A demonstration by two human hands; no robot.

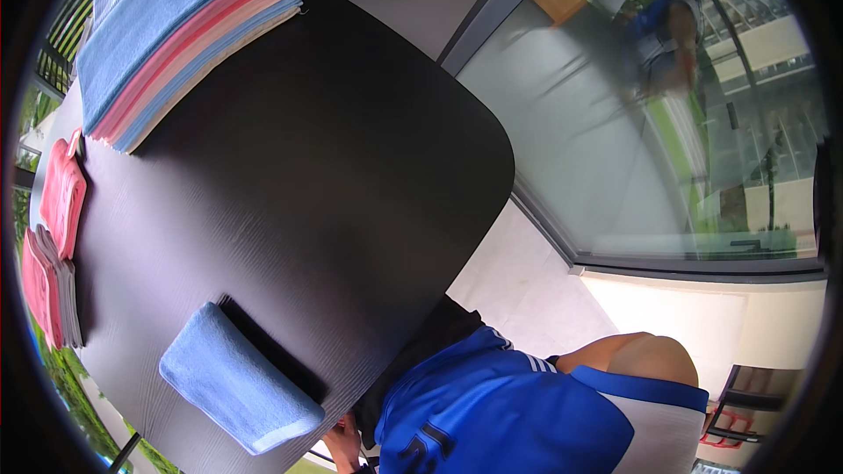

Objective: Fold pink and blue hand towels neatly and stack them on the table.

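My left hand (344,444) is at the near table edge, low in the view, beside a folded blue towel (240,378). The edge partly hides its fingers, so I cannot tell whether they hold anything. My right hand is out of view; only the bent right arm (649,359) shows past the blue shirt. The blue towel lies alone on the dark wood-grain table (316,164), near its front edge. At the far left rises a tall stack of folded towels (197,39), with blue on top and pink, red, blue and beige layers below.
Folded pink towels (64,194) and a pink and grey folded pile (49,289) sit along the table's left edge. A glass panel (593,164) in a grey frame stands to the right, with reflections in it. A dark chair (751,401) appears at the lower right.
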